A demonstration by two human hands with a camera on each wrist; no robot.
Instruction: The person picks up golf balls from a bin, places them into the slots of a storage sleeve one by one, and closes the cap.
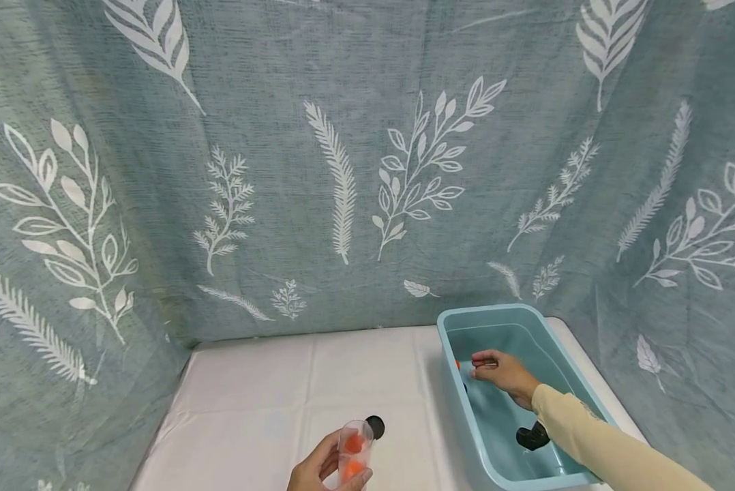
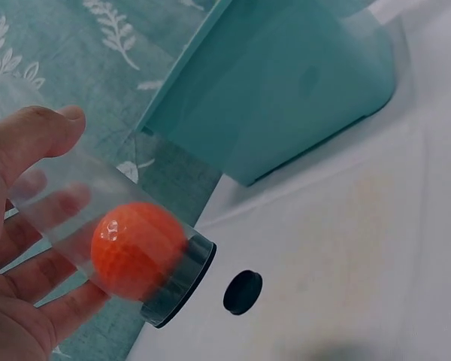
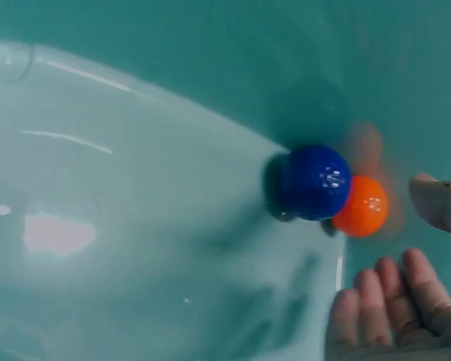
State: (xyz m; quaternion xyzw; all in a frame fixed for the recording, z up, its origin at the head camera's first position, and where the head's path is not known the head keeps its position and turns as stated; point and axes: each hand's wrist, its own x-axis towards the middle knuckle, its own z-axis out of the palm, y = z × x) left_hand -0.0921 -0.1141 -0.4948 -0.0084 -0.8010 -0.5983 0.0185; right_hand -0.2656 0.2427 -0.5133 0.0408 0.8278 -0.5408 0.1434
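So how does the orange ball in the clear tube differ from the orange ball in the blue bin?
The orange ball in the tube sits enclosed in the clear tube gripped by the left hand; the orange ball in the bin lies loose, touching a blue ball, with the right hand nearby but not holding it. Both look dimpled.

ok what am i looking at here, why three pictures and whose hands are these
There is no machine: a person wears three cameras. The wide picture comes from the head, the other two from the wrists. The left hand holds a clear plastic tube with orange golf balls inside, its grip wrapped round it. A small black cap lies on the white table. The right hand reaches into a light blue bin, fingers relaxed, holding nothing. Its wrist camera shows a blue golf ball and an orange ball lying side by side, just ahead of the fingertips.
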